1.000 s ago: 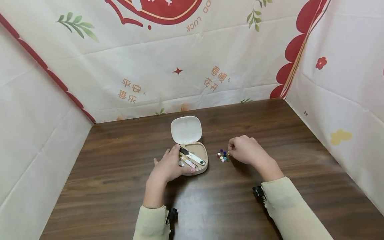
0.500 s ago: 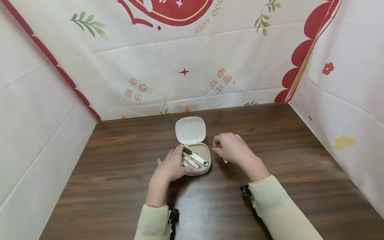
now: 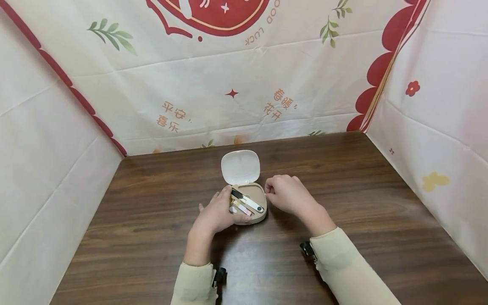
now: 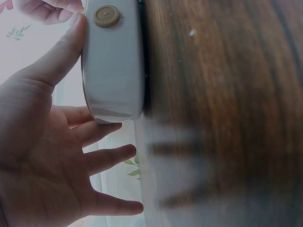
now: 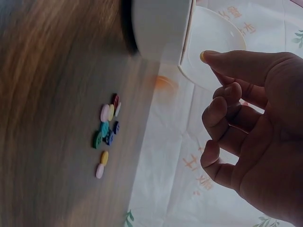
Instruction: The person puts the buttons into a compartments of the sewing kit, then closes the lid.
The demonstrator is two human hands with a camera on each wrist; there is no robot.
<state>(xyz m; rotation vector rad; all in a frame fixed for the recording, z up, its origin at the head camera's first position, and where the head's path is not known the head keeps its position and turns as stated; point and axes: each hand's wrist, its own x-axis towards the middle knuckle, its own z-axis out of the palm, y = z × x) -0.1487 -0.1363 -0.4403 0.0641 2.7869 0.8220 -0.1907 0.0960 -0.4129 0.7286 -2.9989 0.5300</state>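
A small sewing case (image 3: 260, 218) stands open on the table, its white lid (image 3: 241, 167) tipped up at the back. My left hand (image 3: 214, 215) grips its left side, thumb at the front and fingers spread around the far side. Inside lie a tool with a black end and white handle (image 3: 251, 203) and a narrow pinkish-white piece (image 3: 242, 208). A round tan clasp (image 4: 106, 16) marks the front wall. Just at the case's right rim, my right hand (image 3: 288, 195) pinches a tiny yellow button (image 5: 202, 56) between thumb and index finger, other fingers curled.
Several small coloured buttons (image 5: 104, 113) lie loosely grouped on the wooden table (image 3: 160, 199) to the right of the case, hidden by the right hand in the head view. White printed cloth (image 3: 198, 80) walls the table behind and at both sides.
My right hand has moved left from the pile of buttons to the case's right rim with the yellow button. My left hand keeps its hold on the case.
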